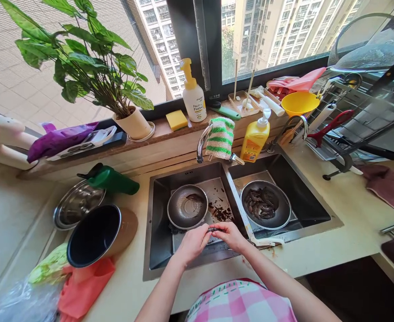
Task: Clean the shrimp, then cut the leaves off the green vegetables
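The left hand (pixel 192 243) and right hand (pixel 230 236) each have the grip closed in a fingertip pinch on a small dark shrimp (pixel 213 229), held between them over the near part of the left basin (pixel 158 201). Left to right: a brown-walled inner pot (pixel 129 228) stands on the counter (pixel 133 273), with a green bottle (pixel 114 180) behind it. In the left basin, a round pan (pixel 178 210) contains a single shrimp (pixel 195 197); dark scraps (pixel 222 213) lie beside the pan. In the right basin (pixel 306 192), a second pan (pixel 283 206) contains a shrimp pile (pixel 260 203).
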Available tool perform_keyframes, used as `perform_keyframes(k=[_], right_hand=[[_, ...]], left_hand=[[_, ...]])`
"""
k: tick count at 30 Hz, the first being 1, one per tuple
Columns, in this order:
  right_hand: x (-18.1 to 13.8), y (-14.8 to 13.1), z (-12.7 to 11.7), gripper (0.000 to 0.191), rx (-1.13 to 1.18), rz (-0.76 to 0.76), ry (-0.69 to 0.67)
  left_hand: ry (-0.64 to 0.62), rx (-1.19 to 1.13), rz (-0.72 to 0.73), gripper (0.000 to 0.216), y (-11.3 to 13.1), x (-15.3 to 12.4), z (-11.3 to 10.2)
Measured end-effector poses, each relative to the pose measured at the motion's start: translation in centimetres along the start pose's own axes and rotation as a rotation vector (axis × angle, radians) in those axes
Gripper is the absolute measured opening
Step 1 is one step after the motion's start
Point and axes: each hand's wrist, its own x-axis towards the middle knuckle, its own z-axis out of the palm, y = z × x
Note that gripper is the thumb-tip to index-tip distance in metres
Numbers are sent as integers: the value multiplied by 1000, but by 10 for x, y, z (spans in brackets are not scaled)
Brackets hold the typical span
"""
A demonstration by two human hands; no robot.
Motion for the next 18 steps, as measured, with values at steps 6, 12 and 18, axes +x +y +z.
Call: perform_keyframes(k=[6, 12, 18], right_hand=[[3, -2, 2, 30, 48, 15, 46], [6, 0, 3, 30, 200, 85, 82], [10, 5, 6, 30, 258, 123, 107]], left_hand=[[50, 11, -36, 19, 1, 4, 4], [58, -32, -70, 20, 2, 5, 7], [8, -27, -97, 16, 0, 6, 11]])
